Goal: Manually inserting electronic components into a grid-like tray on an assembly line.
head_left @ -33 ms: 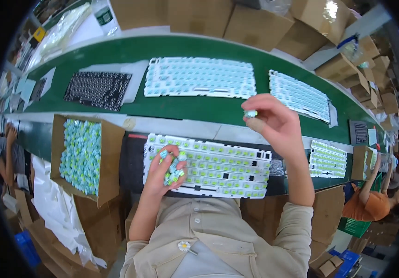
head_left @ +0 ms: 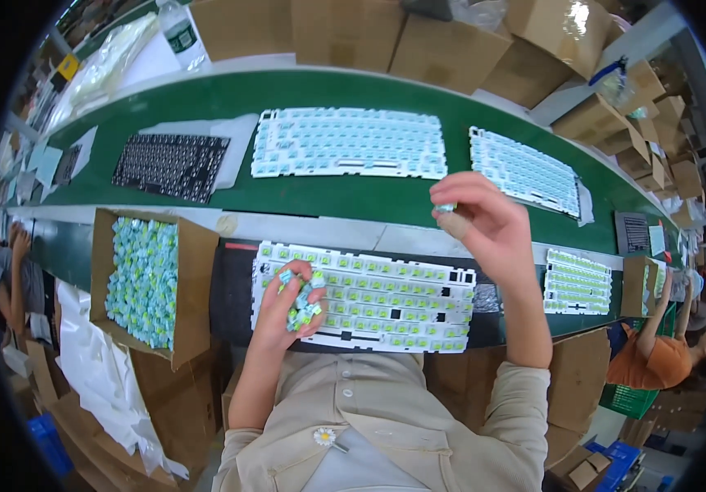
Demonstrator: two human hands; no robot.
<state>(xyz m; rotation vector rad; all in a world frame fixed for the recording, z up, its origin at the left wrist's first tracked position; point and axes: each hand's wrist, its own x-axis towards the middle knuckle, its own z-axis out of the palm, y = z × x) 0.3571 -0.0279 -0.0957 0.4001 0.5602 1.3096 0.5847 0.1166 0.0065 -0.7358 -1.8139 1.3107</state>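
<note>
A white keyboard plate (head_left: 369, 279) lies before me, its rows mostly filled with lime-green key switches and a few dark gaps showing. Over its left end, my left hand (head_left: 282, 307) is cupped around several loose blue-and-green key switches (head_left: 305, 305). My right hand (head_left: 488, 217) is raised beyond the plate's far right corner. Between its thumb and fingertips it pinches one small key switch (head_left: 446, 207), partly hidden by the fingers. To the left stands an open cardboard box (head_left: 197, 283) full of loose key switches (head_left: 141, 279).
Across the green bench (head_left: 328, 88) lie two white plates with pale blue tops (head_left: 349, 141) (head_left: 525, 170) and a black keyboard plate (head_left: 171, 166). Another switch-filled plate (head_left: 578, 283) is at right. Cardboard boxes (head_left: 443, 59) line the far side. A person in orange (head_left: 656, 358) works at far right.
The view has shifted slightly, so the bench and plates appear a little displaced. Both hands keep nearly the same pose and grip.
</note>
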